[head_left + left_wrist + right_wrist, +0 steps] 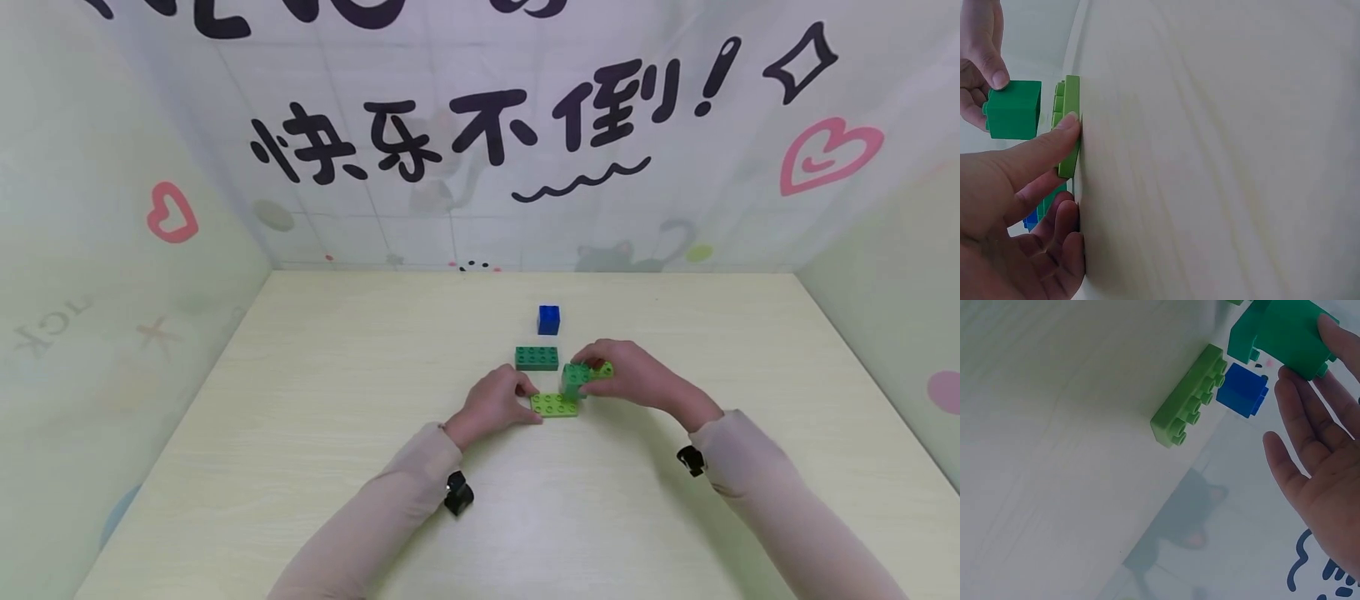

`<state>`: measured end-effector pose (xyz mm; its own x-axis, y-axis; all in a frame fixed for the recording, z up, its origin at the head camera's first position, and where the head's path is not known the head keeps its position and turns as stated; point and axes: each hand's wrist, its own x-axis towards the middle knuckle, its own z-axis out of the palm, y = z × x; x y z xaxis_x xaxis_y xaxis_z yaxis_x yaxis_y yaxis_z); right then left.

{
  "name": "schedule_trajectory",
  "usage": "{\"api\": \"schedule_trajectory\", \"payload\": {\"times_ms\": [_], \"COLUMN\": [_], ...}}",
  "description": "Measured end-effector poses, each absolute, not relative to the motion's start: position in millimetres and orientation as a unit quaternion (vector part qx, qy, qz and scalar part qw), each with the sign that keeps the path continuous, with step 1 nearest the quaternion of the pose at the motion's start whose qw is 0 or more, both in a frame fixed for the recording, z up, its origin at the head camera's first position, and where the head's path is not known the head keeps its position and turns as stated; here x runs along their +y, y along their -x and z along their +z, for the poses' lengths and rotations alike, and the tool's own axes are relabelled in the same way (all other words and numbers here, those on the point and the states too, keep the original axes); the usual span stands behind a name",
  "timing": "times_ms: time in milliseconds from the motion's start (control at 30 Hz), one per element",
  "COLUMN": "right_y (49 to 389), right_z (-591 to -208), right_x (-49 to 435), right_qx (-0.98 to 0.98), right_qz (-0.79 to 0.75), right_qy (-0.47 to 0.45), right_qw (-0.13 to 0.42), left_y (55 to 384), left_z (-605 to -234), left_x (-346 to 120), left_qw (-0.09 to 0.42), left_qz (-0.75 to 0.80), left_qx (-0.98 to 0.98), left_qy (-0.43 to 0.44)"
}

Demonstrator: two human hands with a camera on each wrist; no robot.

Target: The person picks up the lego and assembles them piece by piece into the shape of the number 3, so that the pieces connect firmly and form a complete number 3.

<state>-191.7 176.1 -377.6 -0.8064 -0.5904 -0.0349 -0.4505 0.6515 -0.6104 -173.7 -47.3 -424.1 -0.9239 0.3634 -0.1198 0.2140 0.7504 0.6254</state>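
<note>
My left hand (497, 402) pinches a thin lime-green building plate (554, 405) between thumb and finger, by its left end. The plate lies flat with studs up, and in the left wrist view the thumb presses along its side. My right hand (633, 375) holds a green building brick (576, 379) between thumb and fingertips, over the plate's right end. A gap shows between the held brick (1015, 109) and the plate (1070, 125) in the left wrist view. Behind the right hand's fingers is a light green brick (606, 369), partly hidden in the head view.
A dark green eight-stud brick (536, 358) lies just beyond the left hand. Farther back stands a small blue brick (548, 320). The pale tabletop (360, 342) reaches a printed cloth (465, 217) at the back, with similar panels at both sides.
</note>
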Motion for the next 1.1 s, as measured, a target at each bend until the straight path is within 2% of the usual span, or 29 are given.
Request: {"api": "schedule_trajectory", "payload": {"times_ms": [333, 1100], "right_y": [182.2, 179.3], "right_z": [-385.2, -395.1], "right_x": [171.0, 171.0], "right_qx": [0.902, 0.894], "right_qz": [-0.301, -0.315], "right_qy": [0.278, 0.300], "right_qw": [0.138, 0.111], "left_y": [173.4, 174.0], "left_z": [-423.1, -423.0], "left_x": [-46.2, -47.0], "left_qw": [0.119, 0.117], "left_qz": [0.319, 0.310], "left_qx": [0.927, 0.930], "left_qy": [-0.157, -0.158]}}
